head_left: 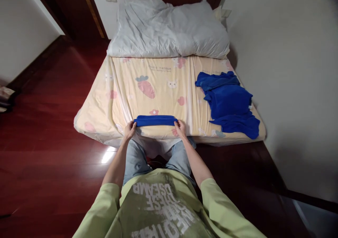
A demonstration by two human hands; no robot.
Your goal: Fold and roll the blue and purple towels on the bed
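On bed [158, 86], one folded towel [155, 120], two hands [130, 129] [181, 128]

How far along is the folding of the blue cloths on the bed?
No finished piece is set aside anywhere in view. In hand: one blue cloth, folded into a narrow strip at the near edge of the mattress, with the left hand and right hand gripping its ends. Left: the loose blue heap on the right side, unfolded.
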